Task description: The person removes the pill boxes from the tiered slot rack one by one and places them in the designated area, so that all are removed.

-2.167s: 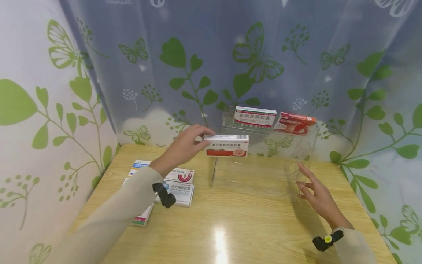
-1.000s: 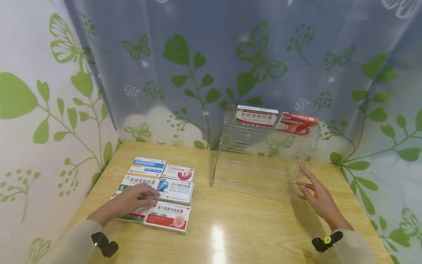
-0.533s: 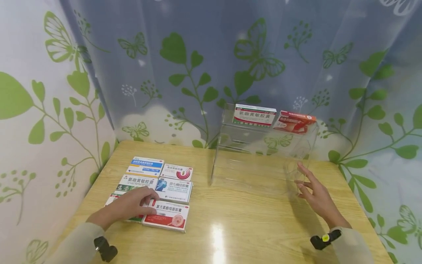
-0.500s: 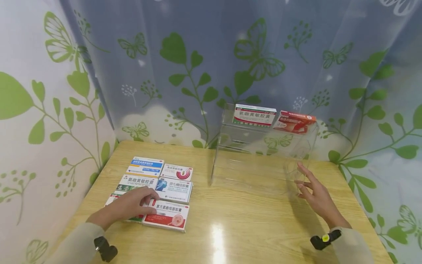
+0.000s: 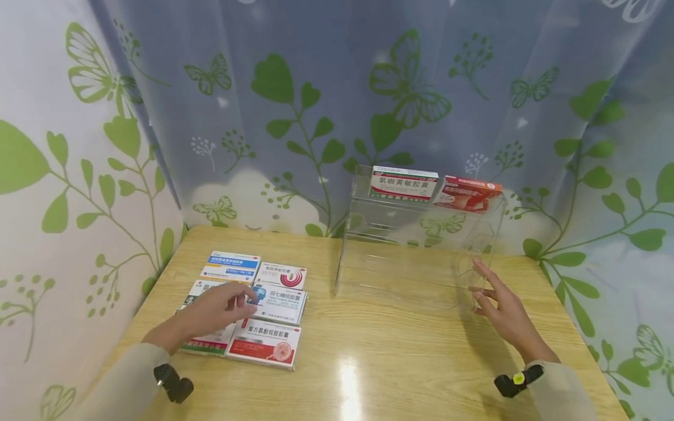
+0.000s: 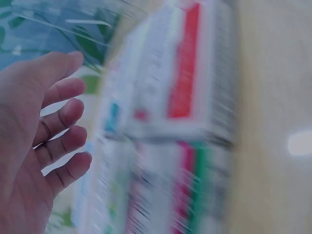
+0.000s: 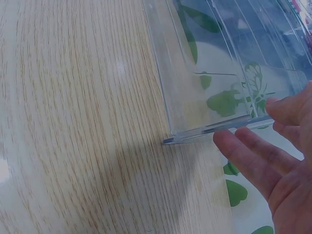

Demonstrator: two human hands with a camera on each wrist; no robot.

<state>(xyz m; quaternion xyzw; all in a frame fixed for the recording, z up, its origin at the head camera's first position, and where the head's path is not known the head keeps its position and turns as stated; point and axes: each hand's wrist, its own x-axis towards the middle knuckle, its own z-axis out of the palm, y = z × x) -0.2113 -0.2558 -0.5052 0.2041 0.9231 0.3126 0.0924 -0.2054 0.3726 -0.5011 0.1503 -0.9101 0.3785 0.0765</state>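
Observation:
My left hand point(image 5: 218, 313) hovers over the medicine boxes at the left, fingers loosely bent and holding nothing. Its fingertips overlap the left end of a white medicine box with a blue figure point(image 5: 284, 305). Just in front of that lies a red-and-white medicine box point(image 5: 265, 344). Both boxes are blurred in the left wrist view, where the left hand point(image 6: 29, 122) has its fingers apart. On the other side, my right hand point(image 5: 508, 321) rests its fingertips against the right side of a clear display stand point(image 5: 395, 275). Thumb and fingers of the right hand point(image 7: 280, 170) reach along the stand's edge.
A blue-and-white box point(image 5: 231, 266) and a white box with a red ring point(image 5: 281, 276) lie behind; other boxes are partly under the left hand. The stand's top tier carries a white-and-red box point(image 5: 404, 184) and a red box point(image 5: 468, 196). A patterned curtain point(image 5: 316, 76) hangs behind.
My left hand brought the red-and-white box from beside the stand down onto the table and let go. It has since shifted slightly back to the blue-figure box. The right hand stays put.

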